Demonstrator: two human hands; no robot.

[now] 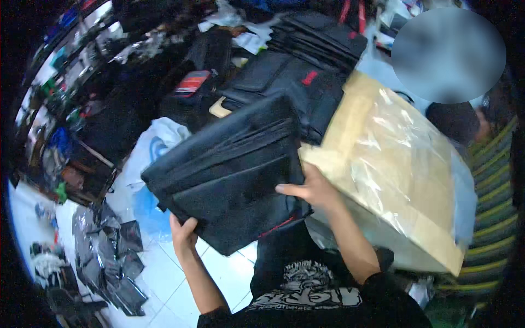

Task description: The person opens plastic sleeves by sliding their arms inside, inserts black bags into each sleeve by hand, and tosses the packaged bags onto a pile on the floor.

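Observation:
A flat black fabric bag (pixel 235 183) with layered pockets and a thin red line near its lower edge is held tilted in front of my body. My left hand (pixel 184 232) grips its lower left corner, thumb on the near face. At the right edge, my right hand (pixel 314 191) pinches it, the thumb lying across the front and the other fingers mostly hidden behind. Just beyond lies a pile of similar black bags (pixel 273 74), one with a small red tag (pixel 310 77).
On the right, a large cardboard box (pixel 394 164) with clear plastic over it stands close to my right forearm. Dark plastic-wrapped packets (pixel 106 257) lie on the white tiled floor at left, near a white and blue plastic bag (pixel 158 142). Someone is partly visible, blurred, at upper right.

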